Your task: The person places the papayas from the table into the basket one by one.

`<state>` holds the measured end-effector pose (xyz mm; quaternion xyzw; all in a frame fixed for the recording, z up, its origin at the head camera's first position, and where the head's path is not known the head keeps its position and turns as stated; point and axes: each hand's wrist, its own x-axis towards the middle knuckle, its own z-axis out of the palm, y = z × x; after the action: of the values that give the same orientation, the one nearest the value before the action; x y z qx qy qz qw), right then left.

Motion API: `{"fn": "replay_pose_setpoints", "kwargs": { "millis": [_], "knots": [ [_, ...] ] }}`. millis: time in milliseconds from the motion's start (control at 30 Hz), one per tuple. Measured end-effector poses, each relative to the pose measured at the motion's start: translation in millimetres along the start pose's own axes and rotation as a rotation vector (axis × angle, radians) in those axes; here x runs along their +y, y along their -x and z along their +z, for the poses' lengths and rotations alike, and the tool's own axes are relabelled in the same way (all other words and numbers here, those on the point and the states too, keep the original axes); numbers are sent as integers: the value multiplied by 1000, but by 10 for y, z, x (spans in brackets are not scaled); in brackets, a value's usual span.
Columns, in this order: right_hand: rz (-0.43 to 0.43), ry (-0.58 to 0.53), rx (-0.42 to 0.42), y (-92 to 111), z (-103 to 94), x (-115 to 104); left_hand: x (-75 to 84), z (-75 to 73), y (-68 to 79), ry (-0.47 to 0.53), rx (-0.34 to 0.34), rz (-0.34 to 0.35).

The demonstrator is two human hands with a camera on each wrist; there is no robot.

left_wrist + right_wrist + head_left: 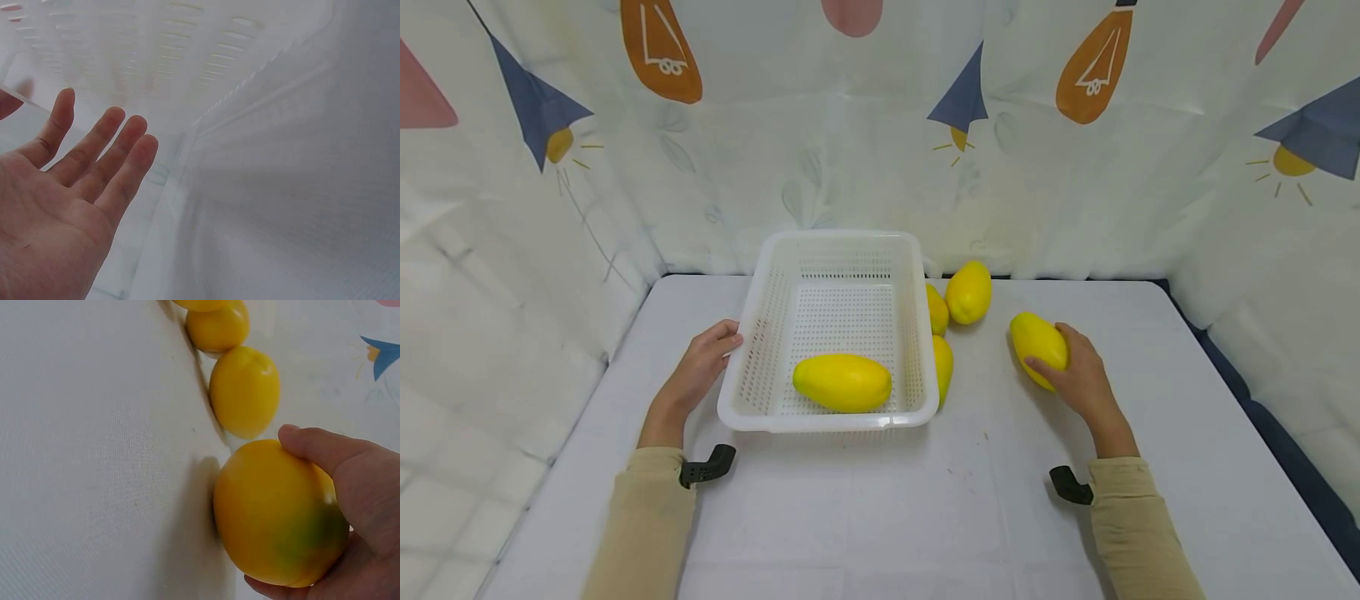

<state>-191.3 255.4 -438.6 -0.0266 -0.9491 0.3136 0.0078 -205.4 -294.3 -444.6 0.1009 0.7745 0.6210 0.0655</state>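
Observation:
A white perforated plastic basket (pixel 823 423) stands on the table with one long yellow mango (pixel 842 383) lying in its near part. At its left rim is my left hand (pixel 702 362), the thumb over the edge and the other fingers outside. Those fingers (pixel 128 140) look straight below the slotted wall in the left wrist view. Over to the right, my right hand (pixel 1081 377) grips another yellow mango (pixel 1037 342), thumb on the near side and fingers around the far side. A green patch shows on this mango (pixel 275 512) in the right wrist view.
Another mango (pixel 968 292) lies near the table's back edge, right of the basket. Two more, a farther one (pixel 937 310) and a nearer one (pixel 943 367), are partly hidden by the basket's right wall. A printed curtain (pixel 865 167) hangs behind the white-covered table (pixel 880 517).

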Motion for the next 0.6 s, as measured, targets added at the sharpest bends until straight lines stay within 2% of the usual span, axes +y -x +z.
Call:
{"fn": "replay_pose_setpoints", "kwargs": {
  "millis": [600],
  "knots": [
    [-39, -38, 29, 19, 3, -21, -17, -3, 1, -13, 3, 0]
  ]
}}
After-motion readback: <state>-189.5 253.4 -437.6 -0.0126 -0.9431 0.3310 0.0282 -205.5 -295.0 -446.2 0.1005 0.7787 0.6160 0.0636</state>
